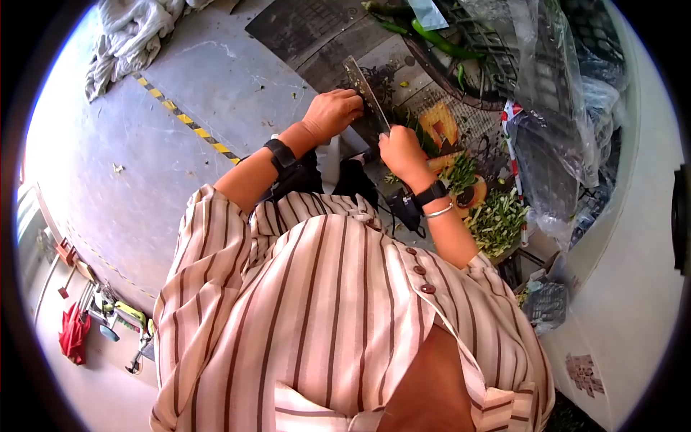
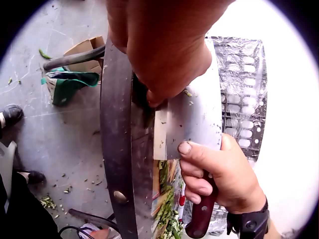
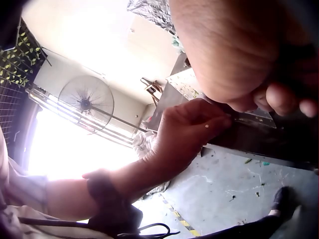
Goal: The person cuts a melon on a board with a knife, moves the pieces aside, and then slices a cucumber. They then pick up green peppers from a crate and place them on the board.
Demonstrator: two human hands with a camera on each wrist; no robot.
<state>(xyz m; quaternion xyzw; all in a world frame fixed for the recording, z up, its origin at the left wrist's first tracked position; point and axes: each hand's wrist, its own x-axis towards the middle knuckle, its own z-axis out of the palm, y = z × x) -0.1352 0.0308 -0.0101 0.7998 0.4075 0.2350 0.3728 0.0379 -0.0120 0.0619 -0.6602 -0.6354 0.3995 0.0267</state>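
My right hand [image 1: 404, 153] grips the dark red handle [image 2: 202, 214] of a wide cleaver [image 2: 194, 114], with the thumb laid along the blade's side. The blade stands over the work surface, pointing away from my body. Close beside the blade, my left hand [image 1: 332, 114] bends its fingers down onto a dark green vegetable [image 2: 141, 97], most of it hidden under the fingers. In the right wrist view the left fingertips meet at the edge of the board. Chopped green pieces [image 1: 497, 219] lie heaped to the right of my right forearm.
A basket [image 1: 471, 90] beyond the blade carries long green peppers [image 1: 446, 45]. Clear plastic sheeting [image 1: 551, 108] drapes along the right side. Yellow-black tape [image 1: 180, 115] crosses the grey floor at left, and a crumpled cloth [image 1: 133, 36] lies at the far left.
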